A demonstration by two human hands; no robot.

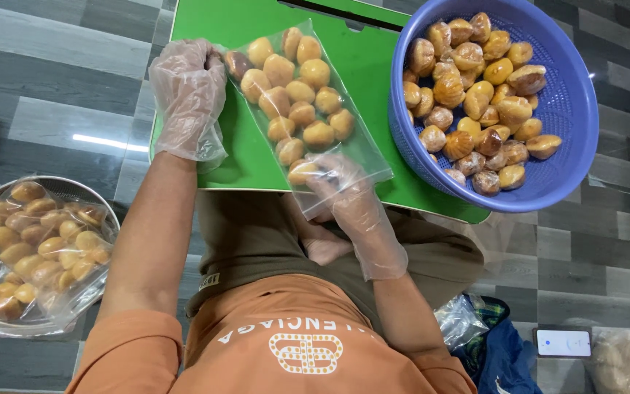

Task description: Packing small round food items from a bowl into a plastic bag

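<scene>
A clear plastic bag (308, 102) filled with small round golden-brown pastries lies flat and slanted on the green board (373, 66), its open mouth toward the near edge.

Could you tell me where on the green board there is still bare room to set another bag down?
The green board is bare in a strip between the clear bag of buns and the blue basket. Elsewhere it is crowded: the left hand holds the bag's far end, and the right hand is inside its near end.
</scene>
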